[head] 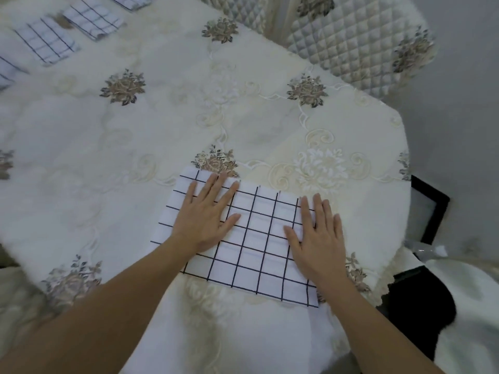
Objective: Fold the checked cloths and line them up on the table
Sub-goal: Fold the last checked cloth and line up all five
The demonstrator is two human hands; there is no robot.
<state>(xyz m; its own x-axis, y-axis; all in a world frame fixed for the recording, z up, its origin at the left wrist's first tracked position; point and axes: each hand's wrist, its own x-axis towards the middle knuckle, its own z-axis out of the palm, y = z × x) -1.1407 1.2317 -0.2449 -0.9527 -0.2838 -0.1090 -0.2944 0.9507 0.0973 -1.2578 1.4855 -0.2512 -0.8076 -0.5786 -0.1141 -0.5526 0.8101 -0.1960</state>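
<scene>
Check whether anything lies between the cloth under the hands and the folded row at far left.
Nothing visible does. The left hand and right hand rest flat on the checked cloth; only embroidered tablecloth lies between it and the folded cloths.

I see broad open tabletop [167,125] ahead; folded cloths [47,43] block its far-left corner, a quilted chair [348,41] its far edge.
</scene>
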